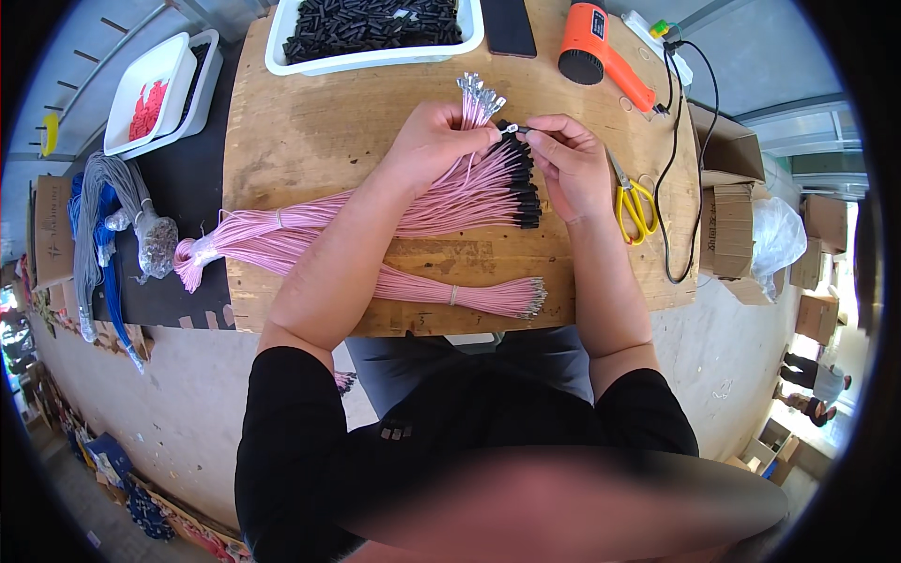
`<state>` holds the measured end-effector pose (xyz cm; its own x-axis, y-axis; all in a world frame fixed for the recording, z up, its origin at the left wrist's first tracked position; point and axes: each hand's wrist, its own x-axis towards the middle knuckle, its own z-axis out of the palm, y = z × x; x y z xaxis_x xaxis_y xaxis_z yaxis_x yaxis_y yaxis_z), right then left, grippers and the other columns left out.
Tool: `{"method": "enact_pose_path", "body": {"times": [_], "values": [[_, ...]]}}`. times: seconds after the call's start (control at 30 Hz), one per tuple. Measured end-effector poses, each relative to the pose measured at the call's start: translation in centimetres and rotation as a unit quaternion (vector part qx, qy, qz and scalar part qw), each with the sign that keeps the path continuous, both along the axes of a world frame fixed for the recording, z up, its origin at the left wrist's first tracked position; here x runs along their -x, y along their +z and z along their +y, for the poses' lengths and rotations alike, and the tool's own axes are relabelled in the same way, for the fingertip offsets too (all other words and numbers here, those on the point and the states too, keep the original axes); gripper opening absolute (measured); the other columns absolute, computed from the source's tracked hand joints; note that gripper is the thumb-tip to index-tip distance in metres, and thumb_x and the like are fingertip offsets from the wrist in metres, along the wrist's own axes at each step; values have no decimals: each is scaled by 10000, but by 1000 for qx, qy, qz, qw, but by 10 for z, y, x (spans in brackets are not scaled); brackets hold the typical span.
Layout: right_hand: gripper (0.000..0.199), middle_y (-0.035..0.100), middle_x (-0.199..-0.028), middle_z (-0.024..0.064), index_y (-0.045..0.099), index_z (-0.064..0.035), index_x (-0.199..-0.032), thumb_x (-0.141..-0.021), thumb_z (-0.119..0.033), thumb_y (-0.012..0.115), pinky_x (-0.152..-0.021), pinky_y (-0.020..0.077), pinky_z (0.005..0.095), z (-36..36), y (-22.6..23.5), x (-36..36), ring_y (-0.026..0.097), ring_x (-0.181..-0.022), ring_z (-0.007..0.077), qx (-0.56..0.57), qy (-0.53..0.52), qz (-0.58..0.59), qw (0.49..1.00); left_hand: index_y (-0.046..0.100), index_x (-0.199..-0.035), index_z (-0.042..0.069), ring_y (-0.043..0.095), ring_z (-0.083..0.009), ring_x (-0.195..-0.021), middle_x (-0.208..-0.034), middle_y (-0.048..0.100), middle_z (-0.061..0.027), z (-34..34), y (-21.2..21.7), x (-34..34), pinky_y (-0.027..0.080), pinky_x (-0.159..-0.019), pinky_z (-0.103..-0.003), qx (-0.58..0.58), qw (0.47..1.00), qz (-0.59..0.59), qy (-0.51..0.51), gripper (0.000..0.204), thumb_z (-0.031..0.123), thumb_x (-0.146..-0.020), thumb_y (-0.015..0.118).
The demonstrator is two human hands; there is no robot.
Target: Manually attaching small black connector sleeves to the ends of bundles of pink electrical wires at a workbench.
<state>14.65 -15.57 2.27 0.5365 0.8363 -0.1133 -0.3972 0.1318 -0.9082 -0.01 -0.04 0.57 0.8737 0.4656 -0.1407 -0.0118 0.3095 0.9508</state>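
Observation:
My left hand (427,145) is closed round a bunch of pink wires (472,114) whose bare metal terminals stick up above the fingers. Between its thumb and forefinger one terminal (511,129) points right. My right hand (572,169) pinches a small black sleeve (524,130) at that terminal's tip; how far it is on I cannot tell. Below the hands, many pink wires (432,218) fan out on the table, their right ends capped with black sleeves (526,195). Nearer me lies a tied pink bundle (422,288) with uncovered metal ends.
A white tray of black sleeves (375,60) stands at the table's far edge beside a dark flat device (510,26). An orange heat gun (605,56) and yellow-handled scissors (636,208) lie right, near a black cord (672,141). Grey wire bundles (105,202) lie left.

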Motion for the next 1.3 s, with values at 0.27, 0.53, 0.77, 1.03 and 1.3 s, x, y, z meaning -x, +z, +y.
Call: {"method": "enact_pose_path", "body": {"times": [0.27, 0.53, 0.77, 1.03, 1.3], "values": [[151, 718, -889, 52, 712, 12, -1053, -905, -2, 691, -544, 361, 168, 1, 0, 4, 491, -642, 33, 19, -46, -74, 996, 715, -915, -33, 587, -84, -675, -771, 670, -34, 0, 1, 1, 457, -615, -244, -27, 1000, 8, -3, 180, 134, -857, 751], [156, 717, -881, 41, 723, 8, -1055, -901, 1, 696, -550, 371, 169, 0, 1, 5, 494, -640, 36, 29, -50, -91, 994, 716, -908, -33, 572, -72, -679, -769, 665, -21, -1, 2, 1, 451, -615, -242, -49, 999, -2, 5, 176, 132, -857, 750], [150, 680, -828, 20, 725, 12, -1047, -900, 9, 692, -555, 373, 175, 1, 0, 7, 495, -638, 43, -7, -56, -94, 994, 715, -905, -26, 566, -69, -674, -765, 657, -15, -1, 4, 2, 446, -611, -234, -60, 998, 31, -4, 157, 119, -858, 751], [147, 678, -840, 32, 711, 34, -1045, -902, 10, 687, -553, 355, 194, 0, -1, 4, 466, -626, 51, 10, -42, -97, 994, 717, -924, -22, 579, -75, -690, -790, 666, -22, 0, 1, 1, 455, -630, -226, -83, 995, 42, -17, 150, 109, -862, 755], [141, 689, -825, 21, 716, 23, -1032, -895, -8, 707, -539, 344, 187, 1, -2, 2, 459, -614, 35, 12, -64, -99, 993, 718, -956, -28, 607, -87, -705, -805, 681, -37, -1, 0, 0, 485, -641, -233, -41, 999, 24, -21, 166, 110, -870, 753]]}}
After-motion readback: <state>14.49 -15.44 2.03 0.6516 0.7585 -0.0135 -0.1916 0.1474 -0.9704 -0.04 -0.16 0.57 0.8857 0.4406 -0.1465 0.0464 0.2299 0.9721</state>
